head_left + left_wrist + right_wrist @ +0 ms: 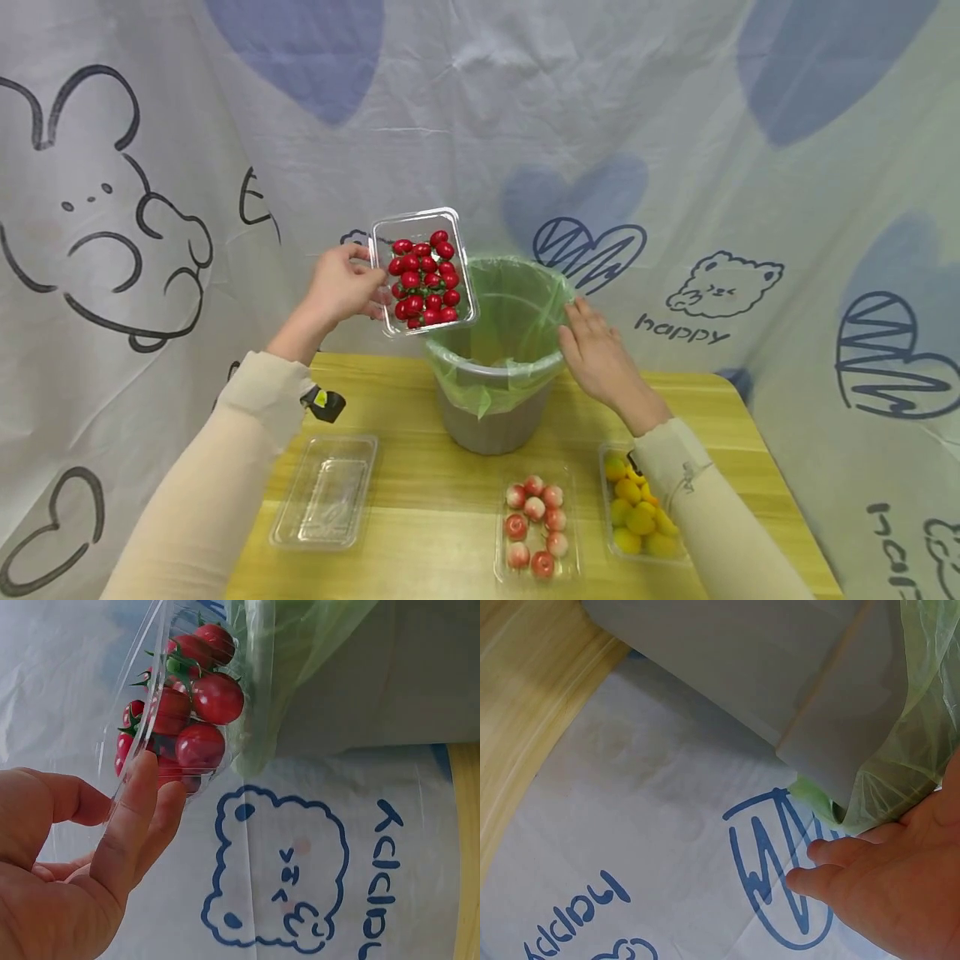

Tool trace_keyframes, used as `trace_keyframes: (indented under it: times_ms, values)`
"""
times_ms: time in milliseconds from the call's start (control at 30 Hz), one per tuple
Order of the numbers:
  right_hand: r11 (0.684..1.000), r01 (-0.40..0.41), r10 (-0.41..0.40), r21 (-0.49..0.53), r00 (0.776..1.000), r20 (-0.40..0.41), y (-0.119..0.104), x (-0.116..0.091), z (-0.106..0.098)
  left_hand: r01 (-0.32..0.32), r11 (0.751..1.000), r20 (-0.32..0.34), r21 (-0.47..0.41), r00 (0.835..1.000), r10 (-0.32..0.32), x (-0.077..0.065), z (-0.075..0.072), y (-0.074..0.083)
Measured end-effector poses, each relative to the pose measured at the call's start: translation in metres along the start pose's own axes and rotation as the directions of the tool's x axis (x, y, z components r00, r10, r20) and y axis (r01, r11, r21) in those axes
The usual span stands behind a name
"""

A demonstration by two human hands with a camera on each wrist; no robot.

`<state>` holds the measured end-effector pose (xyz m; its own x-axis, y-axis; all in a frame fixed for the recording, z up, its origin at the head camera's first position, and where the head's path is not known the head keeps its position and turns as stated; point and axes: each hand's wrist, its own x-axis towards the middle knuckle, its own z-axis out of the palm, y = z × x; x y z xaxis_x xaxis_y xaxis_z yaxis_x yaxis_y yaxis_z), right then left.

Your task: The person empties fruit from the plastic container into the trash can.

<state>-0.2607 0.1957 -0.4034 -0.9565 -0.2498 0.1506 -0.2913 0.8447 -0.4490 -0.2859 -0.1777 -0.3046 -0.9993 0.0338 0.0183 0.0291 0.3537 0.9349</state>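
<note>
My left hand (341, 285) pinches the side of a transparent plastic box (467, 293) and holds it tilted near the left rim of a grey bin (491, 425). Red cherry tomatoes (423, 282) with green stems lie in the box; the left wrist view shows the thumb and fingers at its edge. A pale green plastic bag (487, 385) lines the bin and is folded over its rim. On the opposite side, my right hand (600, 354) rests against the bagged rim with fingers straight. The bin's bottom is hard to make out.
On the wooden table (420, 508) stand a transparent box (326, 492) at left, a box of small red-and-white fruits (535, 508) in front of the bin, and yellow fruits (640, 518) in a box partly under my right forearm. A printed curtain (465, 108) hangs behind.
</note>
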Motion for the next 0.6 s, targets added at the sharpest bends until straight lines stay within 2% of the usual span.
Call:
trace_keyframes:
  times_ms: [300,500,600]
  values:
    - [1.0,0.002,-0.002,-0.003,1.0,-0.006,0.0,-0.001,-0.001,-0.039,0.999,-0.022,-0.006,0.999,0.039,0.011,0.021,0.006]
    - [1.0,0.001,-0.001,-0.008,1.0,-0.004,0.0,-0.001,0.0,-0.066,0.997,-0.049,0.03,0.997,0.067,0.014,0.034,0.003]
    - [1.0,0.005,-0.005,-0.011,1.0,-0.006,0.0,-0.001,0.0,-0.092,0.996,-0.062,0.018,0.994,0.093,0.016,0.04,0.0]
